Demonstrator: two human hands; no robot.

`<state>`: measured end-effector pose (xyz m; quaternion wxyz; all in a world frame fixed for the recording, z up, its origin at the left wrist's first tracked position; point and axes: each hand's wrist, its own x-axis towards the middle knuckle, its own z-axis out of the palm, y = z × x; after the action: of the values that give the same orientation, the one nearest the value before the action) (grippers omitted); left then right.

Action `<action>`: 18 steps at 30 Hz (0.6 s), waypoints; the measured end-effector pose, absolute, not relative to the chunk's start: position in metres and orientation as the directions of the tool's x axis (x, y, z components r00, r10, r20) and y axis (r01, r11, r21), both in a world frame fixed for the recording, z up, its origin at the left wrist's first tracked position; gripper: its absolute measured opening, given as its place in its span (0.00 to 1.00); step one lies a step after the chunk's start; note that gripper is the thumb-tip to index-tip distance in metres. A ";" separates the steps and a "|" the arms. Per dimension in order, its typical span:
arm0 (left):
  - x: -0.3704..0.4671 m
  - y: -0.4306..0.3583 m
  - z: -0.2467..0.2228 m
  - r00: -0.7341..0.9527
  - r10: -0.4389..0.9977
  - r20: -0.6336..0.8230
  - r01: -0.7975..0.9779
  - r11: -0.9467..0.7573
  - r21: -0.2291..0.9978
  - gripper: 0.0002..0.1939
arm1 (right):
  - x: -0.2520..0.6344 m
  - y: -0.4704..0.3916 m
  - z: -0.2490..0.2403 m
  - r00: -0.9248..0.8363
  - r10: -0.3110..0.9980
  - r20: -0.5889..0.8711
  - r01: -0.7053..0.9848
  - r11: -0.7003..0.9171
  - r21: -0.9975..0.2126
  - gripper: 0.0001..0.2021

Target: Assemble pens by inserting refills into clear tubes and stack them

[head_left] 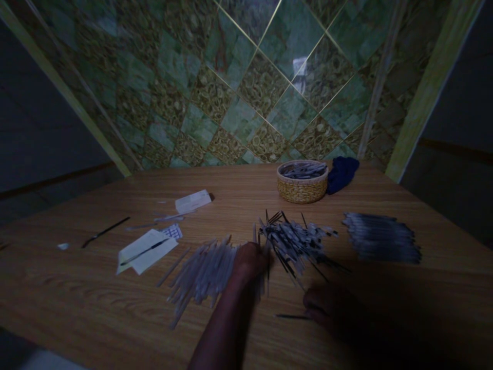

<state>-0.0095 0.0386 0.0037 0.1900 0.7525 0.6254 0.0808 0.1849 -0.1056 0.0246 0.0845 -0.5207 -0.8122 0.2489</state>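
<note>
My left hand (250, 261) is closed at the right edge of a loose pile of pale, see-through tubes (206, 270) that look like pen barrels. Pale tubes show above and below its fingers, but what it grips is hidden. Just to its right lies a tangled heap of thin dark and clear sticks (295, 239), like pen refills. Lower right, in deep shadow, my right hand (323, 304) is closed, with a thin dark stick (292, 316) pointing left out of it, just above the wooden table (134, 318).
A woven basket (302, 191) full of similar sticks stands at the back, beside a dark blue cloth (342, 173). A neat row of dark pens (381, 239) lies right. On the left are papers (146, 249) with a pen, a white box (193, 201) and a dark strip (106, 232).
</note>
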 end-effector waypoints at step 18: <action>-0.008 0.033 0.021 0.152 0.974 -0.167 0.190 0.137 0.972 0.06 | 0.178 -0.098 0.013 -0.489 0.850 -0.195 0.838 0.396 -0.374 0.13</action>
<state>-0.0080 0.0328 0.0207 0.5303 0.5429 0.5362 0.3696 0.1776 -0.0984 0.0128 0.0138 -0.5053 -0.8355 0.2156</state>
